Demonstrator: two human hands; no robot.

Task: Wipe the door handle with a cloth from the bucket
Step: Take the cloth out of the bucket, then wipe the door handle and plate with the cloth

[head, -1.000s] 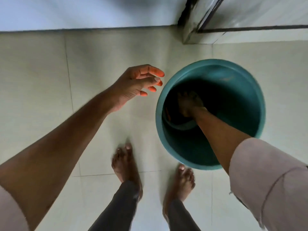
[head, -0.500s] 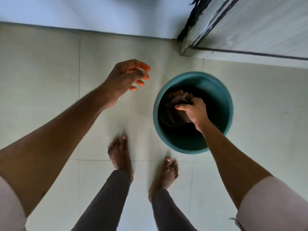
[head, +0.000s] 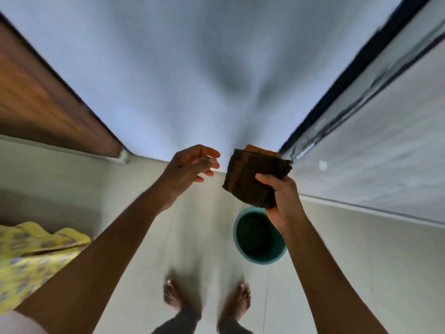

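From the head view, we are holding the cloth (head: pixel 255 178) up in our right hand (head: pixel 280 201), fingers clamped around its lower right corner; it is a dark brown folded wad with an orange edge showing at the top. Our left hand (head: pixel 190 171) is hanging empty just beside it, fingers loosely curled and parted, not touching the cloth. The bucket (head: pixel 261 236) is standing on the pale floor (head: pixel 349 261) below the right hand, in front of our bare feet (head: pixel 207 301), and we are seeing nothing inside it but dark shadow. A brown door (head: pixel 45 104) is running along the left, a grey wall (head: pixel 180 68) ahead, and a dark-framed panel (head: pixel 385 116) along the right; yellow fabric (head: pixel 36 256) is lying at the far left. No handle is showing anywhere, and the picture is blurred. We are judging that the fetching step is done, with the cloth clear of the bucket, and the wiping not yet begun. The next move is calling for us to find the handle, probably on the brown door, though we cannot tell, then carry the cloth to it. The left hand may be needed to bunch or wring the cloth first.
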